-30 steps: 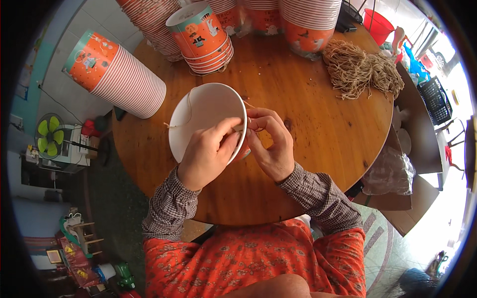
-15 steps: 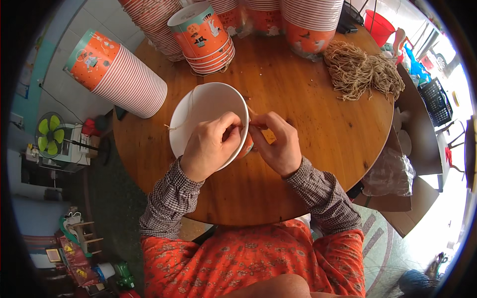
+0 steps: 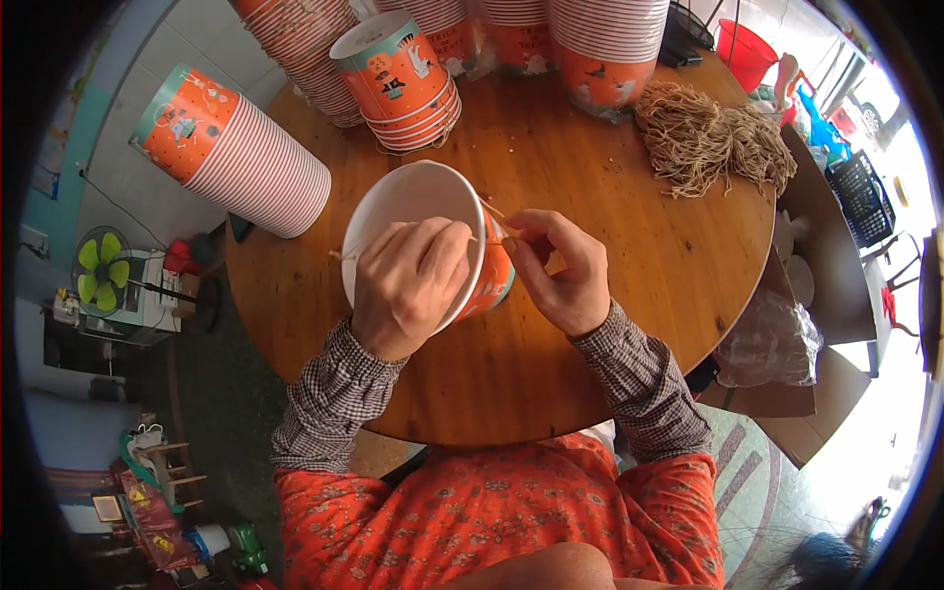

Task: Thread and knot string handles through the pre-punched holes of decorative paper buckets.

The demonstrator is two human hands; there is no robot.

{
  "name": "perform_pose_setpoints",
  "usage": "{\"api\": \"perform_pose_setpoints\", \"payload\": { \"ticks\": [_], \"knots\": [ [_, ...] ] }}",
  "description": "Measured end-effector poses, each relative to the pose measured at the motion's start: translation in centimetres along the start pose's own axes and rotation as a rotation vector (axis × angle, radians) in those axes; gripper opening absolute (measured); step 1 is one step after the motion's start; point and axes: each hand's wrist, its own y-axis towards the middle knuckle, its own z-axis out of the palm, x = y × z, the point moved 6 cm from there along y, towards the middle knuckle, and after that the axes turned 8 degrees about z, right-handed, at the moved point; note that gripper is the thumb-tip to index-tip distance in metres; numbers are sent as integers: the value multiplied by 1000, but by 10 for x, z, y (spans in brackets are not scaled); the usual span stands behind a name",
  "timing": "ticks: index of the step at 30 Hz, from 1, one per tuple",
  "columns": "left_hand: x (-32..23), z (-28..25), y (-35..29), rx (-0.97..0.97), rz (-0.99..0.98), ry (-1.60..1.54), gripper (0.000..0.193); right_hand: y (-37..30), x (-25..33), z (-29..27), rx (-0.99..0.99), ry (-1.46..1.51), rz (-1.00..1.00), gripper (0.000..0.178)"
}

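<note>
A white-lined orange paper bucket (image 3: 492,285) lies tilted on the table, its mouth turned toward me. My left hand (image 3: 408,285) is curled inside the mouth at the right side of the rim, closed on a bit of cord, with its fingertips partly hidden. Outside that rim, my right hand (image 3: 565,270) pinches the tan cord (image 3: 495,208) against the bucket's wall between thumb and forefinger. Another cord end (image 3: 336,256) sticks out past the left rim.
A bundle of tan cords (image 3: 713,138) lies at the far right. Stacked buckets (image 3: 261,162) lean at the left, and a shorter stack (image 3: 398,84) stands behind. More wrapped stacks (image 3: 605,59) line the back. Cardboard boxes (image 3: 826,275) stand beyond the table's right edge.
My left hand has turned over, its knuckles now upward, and sits lower in the mouth. My right hand has shifted slightly right, away from the rim. The bucket has turned a little, showing more orange.
</note>
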Motion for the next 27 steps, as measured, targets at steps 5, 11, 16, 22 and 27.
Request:
{"api": "perform_pose_setpoints", "payload": {
  "ticks": [5,11,16,22,27],
  "knots": [
    [-11,7,1,109,51,-104,26,4,4,-15,-149,-22,-40,18],
    [-8,11,-2,76,32,-51,24,-1,25,-3,130,-111,-259,19],
    [-16,7,-1,24,89,-5,27,-4,13,4,114,-26,-81,16],
    [-18,6,4,26,48,-79,21,-4,15,1,83,-41,-109,15],
    [-3,20,-3,31,-555,-820,39,-5,8,-5,-26,108,-1,11]
  ]
}}
